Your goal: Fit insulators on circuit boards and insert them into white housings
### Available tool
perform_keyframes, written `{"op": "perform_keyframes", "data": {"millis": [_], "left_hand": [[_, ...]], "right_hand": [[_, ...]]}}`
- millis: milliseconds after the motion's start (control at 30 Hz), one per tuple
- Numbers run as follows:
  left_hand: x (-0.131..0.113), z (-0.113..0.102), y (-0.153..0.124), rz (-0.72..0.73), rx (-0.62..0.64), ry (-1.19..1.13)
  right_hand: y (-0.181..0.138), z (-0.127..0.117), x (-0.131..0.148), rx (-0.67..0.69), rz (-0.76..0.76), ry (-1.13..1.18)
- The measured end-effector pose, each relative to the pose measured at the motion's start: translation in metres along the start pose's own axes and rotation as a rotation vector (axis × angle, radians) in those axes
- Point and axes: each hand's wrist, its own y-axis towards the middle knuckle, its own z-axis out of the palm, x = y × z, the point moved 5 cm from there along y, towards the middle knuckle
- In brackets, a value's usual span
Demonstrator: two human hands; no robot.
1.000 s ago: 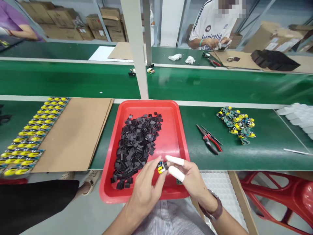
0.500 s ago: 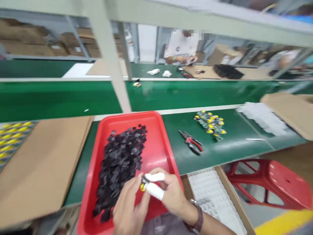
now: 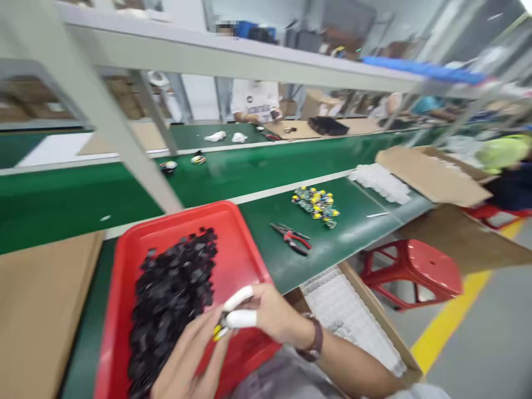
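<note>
Over the near part of the red tray [image 3: 235,249], the fingers of the left hand [image 3: 194,354] and the white-covered fingers of the right hand [image 3: 276,316] pinch a small yellow-and-black component [image 3: 218,332] between them. Black pieces [image 3: 174,293] lie heaped in the tray; pliers [image 3: 290,237] rest beside it on the green bench [image 3: 266,230].

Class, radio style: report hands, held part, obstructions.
Left hand and white-tipped right hand: both holding small yellow-and-black component. Component partly hidden, above red plastic tray. Nothing visibly blocking.
</note>
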Motion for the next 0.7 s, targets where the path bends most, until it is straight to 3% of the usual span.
{"op": "perform_keyframes", "data": {"millis": [133,233,333,500,600,700], "left_hand": [[-0.029,0.01,0.005,-0.031,0.096,-0.007],[-0.035,0.012,0.001,-0.011,0.112,0.01],[-0.033,0.013,-0.003,-0.095,0.081,-0.018],[-0.02,0.013,-0.004,-0.373,0.046,-0.098],[-0.019,0.013,-0.004,-0.435,0.084,-0.138],[-0.019,0.015,-0.006,-0.457,0.117,-0.179]], "right_hand": [[-0.009,-0.01,0.003,-0.007,0.041,-0.012],[-0.012,-0.009,-0.004,0.034,0.151,0.092],[-0.016,-0.009,-0.011,0.021,0.192,0.115],[-0.025,-0.02,-0.002,-0.061,-0.087,-0.154],[-0.032,-0.018,0.009,-0.024,-0.266,-0.312],[-0.036,-0.014,0.015,-0.012,-0.351,-0.429]]}}
